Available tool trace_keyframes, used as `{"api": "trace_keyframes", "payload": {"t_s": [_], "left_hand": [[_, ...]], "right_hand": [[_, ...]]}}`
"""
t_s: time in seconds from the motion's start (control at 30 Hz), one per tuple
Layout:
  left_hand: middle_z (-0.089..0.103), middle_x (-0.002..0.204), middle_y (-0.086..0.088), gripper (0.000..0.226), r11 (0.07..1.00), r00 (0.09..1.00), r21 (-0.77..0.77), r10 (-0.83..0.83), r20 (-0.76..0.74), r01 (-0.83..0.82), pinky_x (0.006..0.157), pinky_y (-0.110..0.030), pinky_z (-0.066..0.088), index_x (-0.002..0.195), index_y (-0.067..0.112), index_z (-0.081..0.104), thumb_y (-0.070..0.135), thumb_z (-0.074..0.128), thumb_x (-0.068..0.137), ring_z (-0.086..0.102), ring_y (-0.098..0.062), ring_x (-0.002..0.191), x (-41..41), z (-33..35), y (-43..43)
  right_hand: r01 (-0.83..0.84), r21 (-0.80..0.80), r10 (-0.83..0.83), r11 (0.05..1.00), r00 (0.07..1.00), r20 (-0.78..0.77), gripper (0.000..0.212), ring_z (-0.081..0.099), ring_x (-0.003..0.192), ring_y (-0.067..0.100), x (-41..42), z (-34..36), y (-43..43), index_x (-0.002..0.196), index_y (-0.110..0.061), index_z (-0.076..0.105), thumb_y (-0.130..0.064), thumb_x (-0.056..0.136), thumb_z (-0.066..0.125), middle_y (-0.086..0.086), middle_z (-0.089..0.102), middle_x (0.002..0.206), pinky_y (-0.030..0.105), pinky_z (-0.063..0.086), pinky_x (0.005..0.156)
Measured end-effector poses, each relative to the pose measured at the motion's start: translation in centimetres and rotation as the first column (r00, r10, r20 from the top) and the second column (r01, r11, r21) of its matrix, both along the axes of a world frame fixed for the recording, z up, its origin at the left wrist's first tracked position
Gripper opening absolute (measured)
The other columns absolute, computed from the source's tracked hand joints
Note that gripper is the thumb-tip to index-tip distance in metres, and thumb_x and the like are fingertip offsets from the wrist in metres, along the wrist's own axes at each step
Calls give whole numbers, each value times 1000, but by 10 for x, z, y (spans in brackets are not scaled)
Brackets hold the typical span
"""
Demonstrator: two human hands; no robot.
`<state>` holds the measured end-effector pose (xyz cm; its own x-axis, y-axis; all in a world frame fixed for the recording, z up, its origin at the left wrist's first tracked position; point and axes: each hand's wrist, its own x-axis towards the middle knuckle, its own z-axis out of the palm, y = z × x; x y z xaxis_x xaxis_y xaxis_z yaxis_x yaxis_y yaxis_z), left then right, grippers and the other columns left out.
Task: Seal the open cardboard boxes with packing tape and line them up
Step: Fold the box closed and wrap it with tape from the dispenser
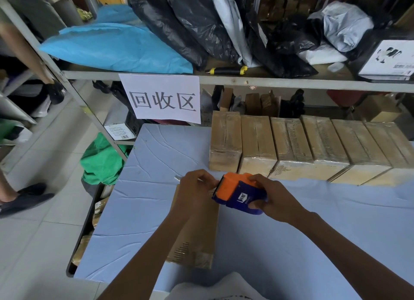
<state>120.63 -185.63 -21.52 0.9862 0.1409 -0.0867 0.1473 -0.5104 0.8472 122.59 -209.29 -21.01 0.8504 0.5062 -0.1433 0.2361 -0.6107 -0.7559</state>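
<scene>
A long cardboard box [199, 234] lies lengthwise on the blue table cover [139, 210] in front of me. My right hand [272, 200] grips an orange and blue tape dispenser [238, 193] over the box's far end. My left hand [195, 188] pinches the clear tape end beside the dispenser's mouth, above the box's far left corner. A row of several taped cardboard boxes [313, 147] stands side by side along the table's far right.
A metal shelf [224, 80] behind the table bears blue, black and grey parcel bags, a yellow-black knife [227, 70] and a hanging paper sign [162, 98]. A green bag [103, 163] lies on the floor left. Another person's feet [24, 201] stand at the left.
</scene>
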Motion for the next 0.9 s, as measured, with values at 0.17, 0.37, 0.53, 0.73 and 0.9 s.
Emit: {"api": "trace_keyframes", "payload": {"t_s": [0.17,0.37,0.53,0.73,0.9], "left_hand": [[63,59,16,21,990,993,-121,57,-100,-69,53,-18,50,69,30,64,15,61,84,63,-4,55,1,-1,-4],[67,76,-3,14,989,980,-144,2,-199,-31,71,-34,56,81,12,69,5,59,88,64,-14,66,6,-4,-3],[63,68,1,10,980,973,-185,31,-229,-75,60,-24,56,81,6,67,5,59,87,64,-5,56,10,-5,-2],[63,50,8,25,976,949,-176,67,-309,-126,46,-12,49,62,15,64,1,62,83,62,-5,46,14,-4,-1],[63,58,4,27,991,966,-69,91,-242,-111,52,-21,52,63,22,63,5,59,84,62,-8,51,8,-9,0]], "right_hand": [[12,-68,-2,998,989,145,83,60,91,5,-4,4,6,119,-24,41,-42,53,89,-21,53,105,11,47,72],[38,-182,13,983,963,269,79,55,83,3,7,7,11,112,-27,52,-47,44,87,-18,60,100,8,40,66],[35,-306,72,951,941,330,71,58,79,8,10,3,17,107,-26,48,-51,47,76,-14,57,92,15,42,62],[-38,-342,147,939,943,300,73,58,82,7,16,-1,15,113,-26,45,-60,57,78,-13,60,100,17,48,68],[-53,-351,164,935,942,294,72,59,81,7,14,0,9,111,-30,45,-67,57,74,-16,60,96,19,52,69]]}}
